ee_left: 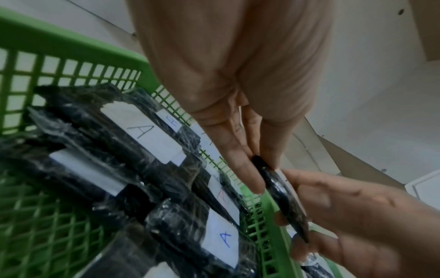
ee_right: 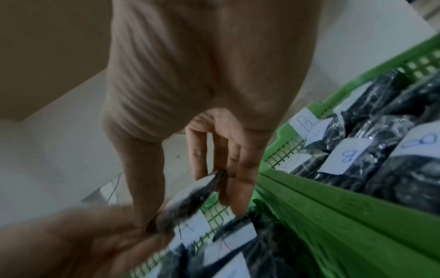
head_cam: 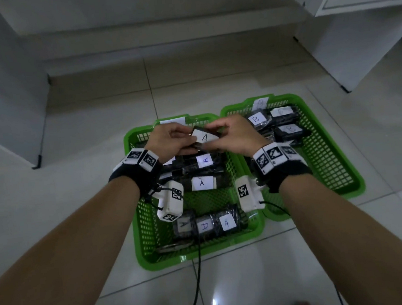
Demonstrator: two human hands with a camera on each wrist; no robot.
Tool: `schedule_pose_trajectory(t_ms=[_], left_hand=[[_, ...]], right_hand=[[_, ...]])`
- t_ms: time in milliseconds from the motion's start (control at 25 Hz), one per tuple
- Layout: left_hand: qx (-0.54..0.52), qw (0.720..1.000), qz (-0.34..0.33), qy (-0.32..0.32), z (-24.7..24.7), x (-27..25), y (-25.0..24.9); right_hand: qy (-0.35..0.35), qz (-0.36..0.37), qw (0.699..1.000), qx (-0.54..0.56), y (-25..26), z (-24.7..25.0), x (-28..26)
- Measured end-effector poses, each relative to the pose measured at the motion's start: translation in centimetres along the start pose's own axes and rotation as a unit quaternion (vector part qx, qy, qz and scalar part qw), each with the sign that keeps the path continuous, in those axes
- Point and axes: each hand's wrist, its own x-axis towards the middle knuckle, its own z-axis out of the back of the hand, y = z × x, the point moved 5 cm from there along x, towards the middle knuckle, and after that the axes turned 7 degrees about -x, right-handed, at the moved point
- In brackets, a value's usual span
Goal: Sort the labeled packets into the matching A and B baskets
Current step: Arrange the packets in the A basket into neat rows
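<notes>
Both hands hold one black packet with a white "A" label above the far end of the left green basket. My left hand pinches its left end and my right hand pinches its right end. Seen edge-on, the packet sits between fingers and thumb in the left wrist view, and the same packet shows in the right wrist view. Several "A" packets lie in the left basket. The right green basket holds "B" packets.
The two baskets stand side by side on a glossy tiled floor. White cabinets stand at the left and right, with a step behind. Black cables trail from the wrist cameras over the near floor.
</notes>
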Motion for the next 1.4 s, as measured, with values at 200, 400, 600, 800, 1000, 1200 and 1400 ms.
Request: schedule_pose_trajectory(t_ms=[200, 400, 600, 800, 1000, 1200, 1400], left_hand=[[0.139, 0.990, -0.034, -0.021, 0.8, -0.2, -0.1], [0.425, 0.888, -0.127, 0.123, 0.5, -2.5, -0.4], [0.526, 0.785, -0.057, 0.323, -4.0, -5.9, 5.9], [0.616, 0.713, -0.009, 0.335, -4.3, -6.8, 8.9], [0.498, 0.810, 0.062, 0.304, -1.6, -5.6, 6.3], [0.316, 0.936, 0.064, 0.140, 2.6, -4.1, 1.6], [0.377, 0.914, -0.126, -0.080, 4.5, -1.2, -1.0]], right_hand=[[-0.023, 0.048, 0.970, -0.238, 0.3, 0.5, -0.6], [-0.029, 0.035, 0.972, -0.230, -0.3, 0.8, -1.5], [-0.011, 0.029, 0.981, -0.191, -0.3, -0.9, -3.3], [0.006, 0.026, 0.985, -0.168, -1.2, -1.2, -4.3], [-0.010, 0.011, 0.997, -0.082, -2.5, -0.8, -4.7], [-0.028, -0.004, 0.999, -0.018, -3.5, -0.7, -4.1], [-0.025, -0.014, 1.000, -0.013, -4.0, -1.0, -3.3]])
